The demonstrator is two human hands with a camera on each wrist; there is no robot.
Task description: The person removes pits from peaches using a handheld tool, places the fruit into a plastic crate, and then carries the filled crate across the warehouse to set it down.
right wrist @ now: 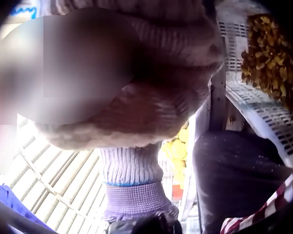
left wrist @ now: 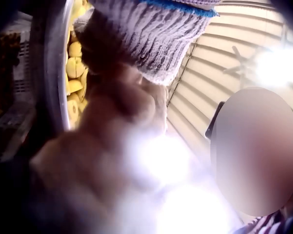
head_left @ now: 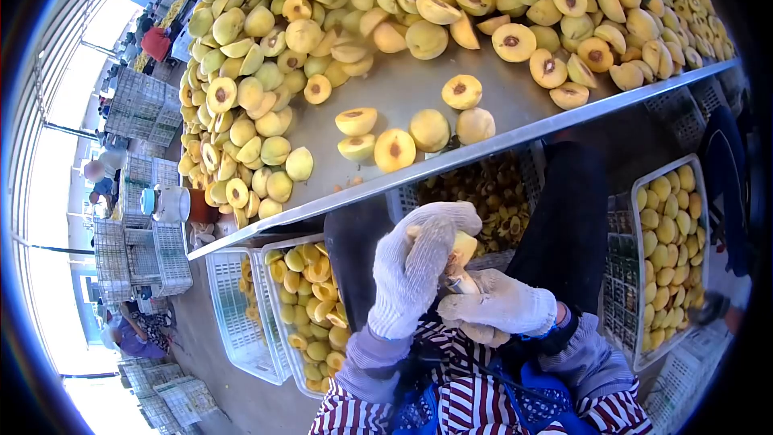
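Note:
Both hands wear off-white knit gloves and meet over the person's lap. In the left hand (head_left: 415,266) a piece of yellow peach (head_left: 463,249) is gripped, partly covered by the fingers. Close below the peach, the right hand (head_left: 507,306) holds a small shiny metal tool (head_left: 462,283), mostly hidden by the glove. Blur and glare cover much of the left glove (left wrist: 151,44) in the left wrist view. The right glove (right wrist: 180,102) fills the top of its wrist view, where its fingertips are hidden. Several loose peach halves (head_left: 394,150) lie on the table just beyond the hands.
A metal table (head_left: 386,105) with a raised rim bears a large heap of peach halves (head_left: 266,32). Under its edge, a crate (head_left: 527,165) contains brown pits and scraps. Peach-filled crates stand left (head_left: 270,262) and right (head_left: 700,193) of the legs. People and stacked crates (head_left: 141,105) appear farther left.

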